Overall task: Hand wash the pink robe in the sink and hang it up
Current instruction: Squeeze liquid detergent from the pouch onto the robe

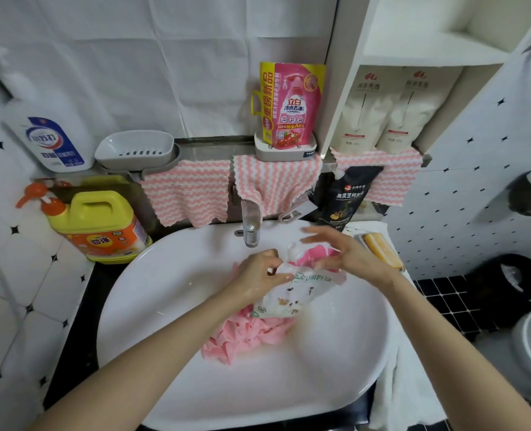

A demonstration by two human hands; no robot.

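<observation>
Sink (180, 290), white and oval, lies under both grips and takes up most of the view. To the right of the right grip, a white towel (394, 399) drapes over the sink's edge. The pink robe (248, 337) lies crumpled in the bowl just below the grips, its upper part covered by a printed pouch (292, 293) held over it.

Left of the left grip stand a yellow jug (99, 225) with an orange pump and, farther back, a white bottle (52, 141) with a blue label. Beyond the grips, pink-and-white striped cloths (186, 194) hang along the ledge. A pink refill bag (292, 104) stands above them, with a grey soap dish (135, 147) to its left. Two white pouches (363, 110) sit on a shelf beyond the right grip, with a black pouch (348, 194) below them.

The tap (251, 225) rises just beyond the grips, close to the pouch's top. A yellow soap bar (382, 248) lies in a tray just right of the right grip.

The left grip (259, 273) pinches the pouch's upper edge with curled fingers. The right grip (348, 256) is released, its fingers spread and straight, the lower ones touching the pouch's foamy top.
</observation>
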